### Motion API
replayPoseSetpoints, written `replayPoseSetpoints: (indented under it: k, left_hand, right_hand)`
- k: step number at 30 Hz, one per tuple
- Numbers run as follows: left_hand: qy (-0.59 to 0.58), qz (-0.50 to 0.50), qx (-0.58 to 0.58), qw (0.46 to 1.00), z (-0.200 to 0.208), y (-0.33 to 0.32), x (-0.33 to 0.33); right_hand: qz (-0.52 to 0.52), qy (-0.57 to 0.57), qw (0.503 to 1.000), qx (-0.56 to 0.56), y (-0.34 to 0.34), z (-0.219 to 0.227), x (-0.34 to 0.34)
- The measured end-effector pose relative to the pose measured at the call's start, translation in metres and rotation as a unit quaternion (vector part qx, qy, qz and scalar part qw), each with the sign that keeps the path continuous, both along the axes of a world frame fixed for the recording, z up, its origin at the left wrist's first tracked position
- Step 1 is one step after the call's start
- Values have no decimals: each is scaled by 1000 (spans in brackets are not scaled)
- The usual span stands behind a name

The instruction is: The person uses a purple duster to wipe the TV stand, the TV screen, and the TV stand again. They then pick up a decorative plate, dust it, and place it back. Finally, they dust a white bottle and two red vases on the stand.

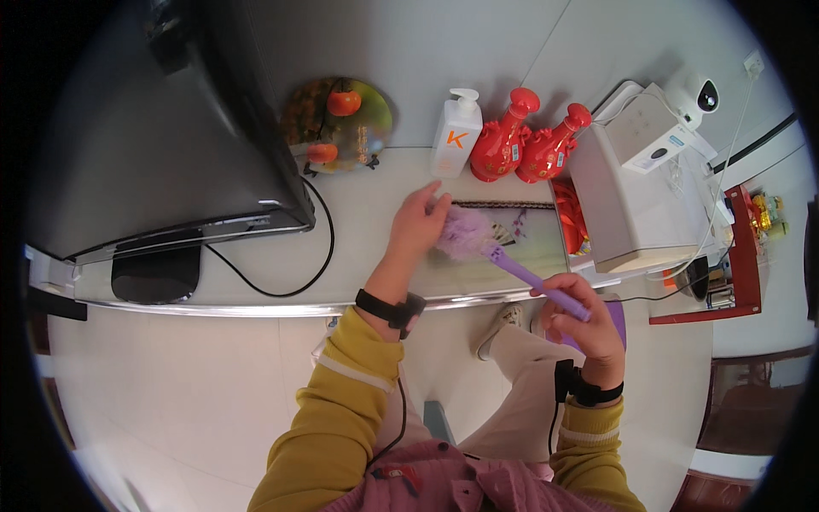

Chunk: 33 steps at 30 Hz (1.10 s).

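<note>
A purple fluffy duster [467, 234] with a slim plastic handle is in my right hand [587, 322], whose fingers wrap round the handle's end. The fluffy head rests over the left part of a flat rectangular decorated panel [533, 247] with a dark braided-looking far edge, lying on the white counter. Right beside the duster head is my left hand [418, 224], fingers stretched forward and slightly apart at the panel's left end. Whether it touches the panel or the fluff cannot be told.
Behind stand a white pump bottle [456, 132], two red bottles [503, 141] and a round fruit-picture plate [337, 124]. A black monitor [171, 145] and its cable [330, 247] are at left. At right sit a white box [631, 205], a white camera [693, 94] and a red-framed shelf [746, 273].
</note>
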<state>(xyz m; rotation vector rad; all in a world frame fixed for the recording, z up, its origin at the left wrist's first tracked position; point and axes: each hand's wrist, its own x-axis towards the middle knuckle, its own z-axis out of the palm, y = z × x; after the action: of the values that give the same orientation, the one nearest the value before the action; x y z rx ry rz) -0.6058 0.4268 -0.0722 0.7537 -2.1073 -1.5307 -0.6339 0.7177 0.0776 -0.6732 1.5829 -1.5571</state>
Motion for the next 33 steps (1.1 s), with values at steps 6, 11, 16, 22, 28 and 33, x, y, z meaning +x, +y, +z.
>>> replayPoseSetpoints:
  k: [6,11,16,22,28,33]
  left_hand:
    - [47,-44,97,993,1,21,-32]
    - [87,117,-9,989,16,21,-45]
    - [109,193,-124,967,36,14,-60]
    - [120,200,-163,959,35,15,-88]
    - [103,214,-177,955,28,12,-110]
    - [42,252,-178,950,31,6,-117]
  right_hand:
    - [-116,172,977,39,-37,-30,-44]
    - [-148,98,982,66,-46,-55,-74]
    - [-204,36,978,37,-38,-73,-98]
    - [-264,46,963,16,-33,-85,-117]
    - [-241,159,958,-3,-40,-96,-116]
    - [-244,223,944,-21,-38,-97,-116]
